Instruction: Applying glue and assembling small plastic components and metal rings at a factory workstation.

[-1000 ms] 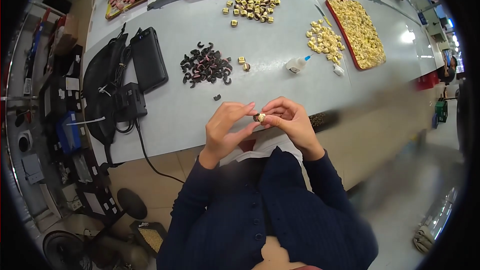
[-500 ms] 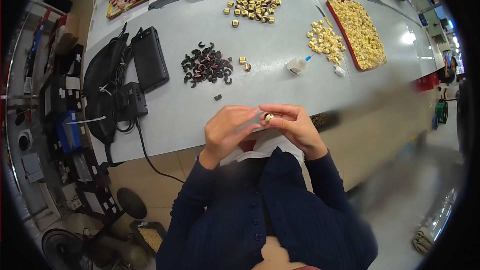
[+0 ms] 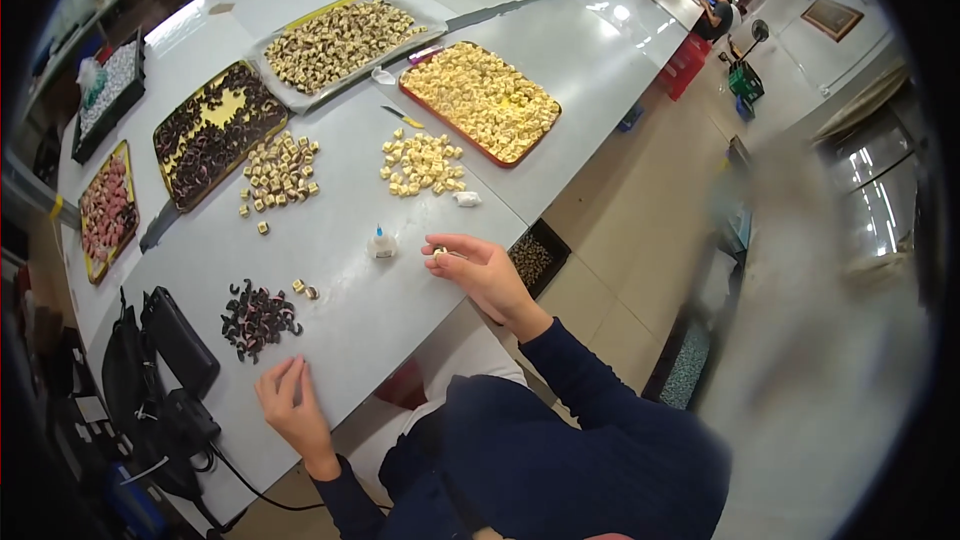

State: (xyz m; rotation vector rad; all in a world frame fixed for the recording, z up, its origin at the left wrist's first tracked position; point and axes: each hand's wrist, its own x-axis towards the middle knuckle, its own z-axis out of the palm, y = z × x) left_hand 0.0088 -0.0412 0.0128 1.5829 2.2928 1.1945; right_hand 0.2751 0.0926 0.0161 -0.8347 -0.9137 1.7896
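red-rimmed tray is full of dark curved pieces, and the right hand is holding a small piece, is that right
Not quite: the head view shows the red-rimmed tray full of pale yellow pieces instead. The right hand is indeed holding a small piece.

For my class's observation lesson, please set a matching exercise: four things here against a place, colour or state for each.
1. left hand
2. right hand
3. bottle
4. knife

A. yellow-handled
B. pinching a small piece
C. nearest the pile of dark curved pieces
D. blue-tipped, standing upright

Pairs: 1-C, 2-B, 3-D, 4-A
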